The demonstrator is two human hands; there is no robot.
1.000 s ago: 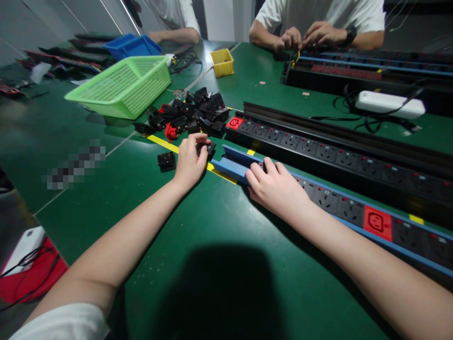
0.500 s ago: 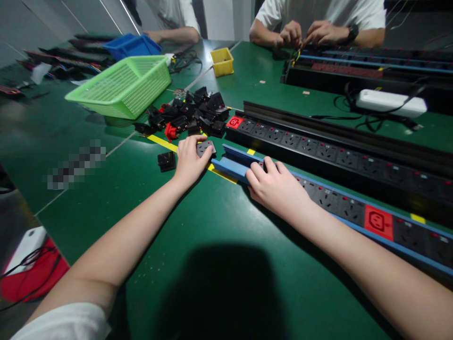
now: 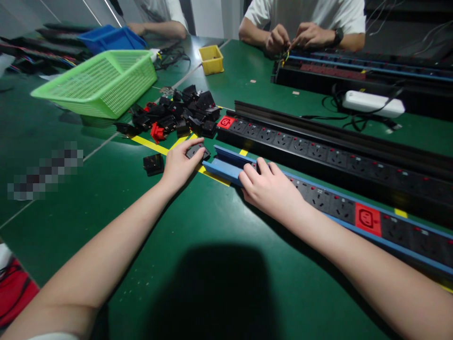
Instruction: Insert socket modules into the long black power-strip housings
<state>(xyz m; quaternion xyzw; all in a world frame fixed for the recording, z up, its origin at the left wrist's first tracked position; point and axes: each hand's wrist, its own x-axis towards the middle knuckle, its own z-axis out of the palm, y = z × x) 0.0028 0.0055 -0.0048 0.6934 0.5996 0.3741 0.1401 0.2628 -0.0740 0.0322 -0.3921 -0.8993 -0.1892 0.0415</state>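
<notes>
Between the thumb and fingers of my left hand [image 3: 180, 163] is a black socket module [image 3: 197, 150], low over the table just left of a blue channel rail [image 3: 222, 170]. My right hand [image 3: 271, 186] is curled over that rail, its fingers on a socket module partly hidden beneath them. Right of this hand, black sockets and one red socket [image 3: 368, 219] sit in a row inside the rail. The rail's left end is an unfilled trough. A loose black module [image 3: 153, 164] lies left of my left hand.
Behind my left hand is a heap of black and red modules [image 3: 177, 113], with a green basket [image 3: 102, 85] beside it. A black power strip [image 3: 300, 141] runs parallel behind the rail. Farther back are a yellow bin [image 3: 211, 60], a white adapter [image 3: 373, 103] and a co-worker's hands [image 3: 293, 38].
The view has turned slightly, so most things sit a little farther left. Both hands keep nearly the same places beside and on the rail.
</notes>
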